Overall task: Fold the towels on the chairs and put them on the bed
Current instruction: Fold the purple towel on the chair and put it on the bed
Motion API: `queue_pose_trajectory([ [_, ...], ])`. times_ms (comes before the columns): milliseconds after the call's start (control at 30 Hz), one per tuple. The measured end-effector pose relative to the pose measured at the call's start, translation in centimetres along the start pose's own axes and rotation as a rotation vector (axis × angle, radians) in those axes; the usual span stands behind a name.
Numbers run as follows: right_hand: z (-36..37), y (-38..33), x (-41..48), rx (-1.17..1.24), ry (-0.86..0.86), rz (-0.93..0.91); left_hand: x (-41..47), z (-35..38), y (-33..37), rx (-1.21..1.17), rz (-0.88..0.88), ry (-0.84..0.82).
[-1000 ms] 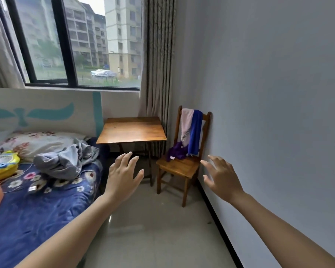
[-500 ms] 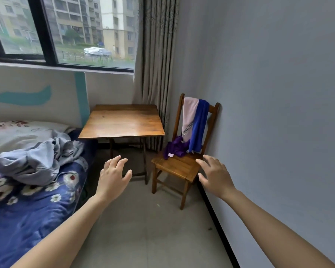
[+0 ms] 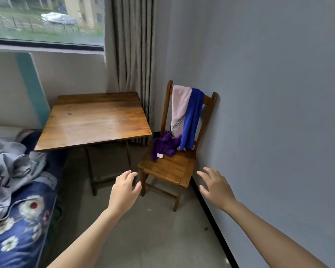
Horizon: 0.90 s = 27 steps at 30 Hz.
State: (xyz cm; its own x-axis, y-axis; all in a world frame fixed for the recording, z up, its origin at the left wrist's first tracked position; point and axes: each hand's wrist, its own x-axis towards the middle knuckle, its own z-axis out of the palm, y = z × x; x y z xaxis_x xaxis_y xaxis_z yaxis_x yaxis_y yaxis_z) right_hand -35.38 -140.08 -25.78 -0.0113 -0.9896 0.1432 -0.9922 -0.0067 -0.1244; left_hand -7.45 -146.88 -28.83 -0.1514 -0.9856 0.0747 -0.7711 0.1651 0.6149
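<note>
A wooden chair [image 3: 168, 171] stands against the right wall. Over its backrest hang a pale pink towel [image 3: 179, 107] and a blue towel [image 3: 191, 118]. A purple towel [image 3: 165, 147] lies crumpled at the back of the seat. My left hand [image 3: 124, 190] hovers in front of the chair's front left corner, fingers loosely spread and empty. My right hand [image 3: 216, 187] floats by the chair's front right corner, fingers spread, holding nothing. The bed [image 3: 17, 238] with a blue flowered cover lies at the lower left.
A wooden folding table [image 3: 93, 118] stands between bed and chair. Crumpled grey bedding [image 3: 12, 167] lies on the bed. A striped curtain [image 3: 133, 55] hangs behind the table. The grey wall [image 3: 269, 113] runs close along the right; bare floor [image 3: 153, 238] lies before the chair.
The view has come closer to the chair and turned rightward, so less of the bed shows. Both hands stay open and have drawn nearer to the chair's seat.
</note>
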Motion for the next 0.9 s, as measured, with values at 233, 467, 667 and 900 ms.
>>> queue_pose_trajectory([
  [233,3.1,4.4,7.9,0.057,-0.097,0.038,7.1,6.2,2.0,-0.063,-0.064,-0.108],
  [467,5.8,9.7,17.2,0.136,-0.150,0.046,15.1,10.7,4.1,-0.096,-0.204,-0.143],
  [667,9.0,12.1,22.3,0.173,-0.253,0.039,18.8,13.7,3.2,-0.081,-0.334,-0.199],
  [900,12.2,14.4,27.2,0.191,-0.365,0.035,23.1,15.8,1.0,-0.034,-0.482,-0.274],
])
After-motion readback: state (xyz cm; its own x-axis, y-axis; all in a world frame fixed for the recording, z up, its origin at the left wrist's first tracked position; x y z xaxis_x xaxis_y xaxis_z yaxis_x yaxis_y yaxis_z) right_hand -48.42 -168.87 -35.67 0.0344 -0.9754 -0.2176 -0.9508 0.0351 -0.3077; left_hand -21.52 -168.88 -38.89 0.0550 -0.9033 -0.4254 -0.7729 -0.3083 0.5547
